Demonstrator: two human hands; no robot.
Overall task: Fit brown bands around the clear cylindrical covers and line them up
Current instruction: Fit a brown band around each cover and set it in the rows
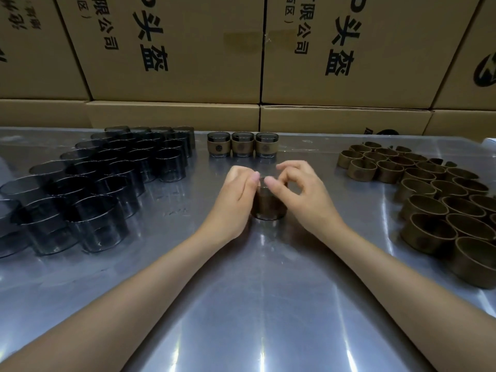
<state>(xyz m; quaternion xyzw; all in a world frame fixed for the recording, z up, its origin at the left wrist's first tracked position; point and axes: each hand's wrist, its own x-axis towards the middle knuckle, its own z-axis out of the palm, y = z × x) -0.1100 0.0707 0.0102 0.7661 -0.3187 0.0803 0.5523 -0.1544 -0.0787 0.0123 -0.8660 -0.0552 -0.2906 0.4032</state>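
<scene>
Brown band (269,206) sits around a clear cover (268,215) standing mid-table, gripped from both sides: the left hand (236,200) and right hand (300,194) curl fingers round its top rim. Beyond stand three banded covers (243,144) in a row; bare covers (102,181) left, loose bands (434,200) right.

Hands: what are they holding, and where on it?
Both hands, left hand and right hand, grip one banded cover, fingertips on its top rim.
</scene>
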